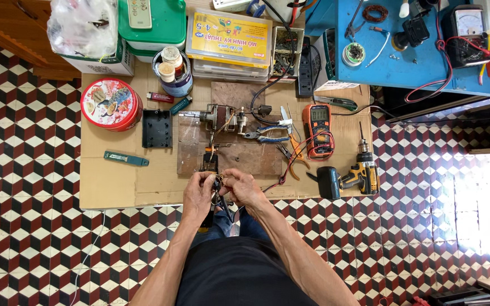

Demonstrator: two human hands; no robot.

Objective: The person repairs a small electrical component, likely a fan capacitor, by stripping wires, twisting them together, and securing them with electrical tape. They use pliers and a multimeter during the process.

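Together at the near edge of the cardboard sheet, the left hand and right hand are pinching a small bundle of wires. Tugging too hard is likely risking dragging the small motor off its wooden board.

The small part pinched between the left hand and right hand is mostly covered by fingers and too small to make out. The clear bag and green-lidded box at the cardboard sheet's far edge are cut off by the frame's top, the bag's contents blurred
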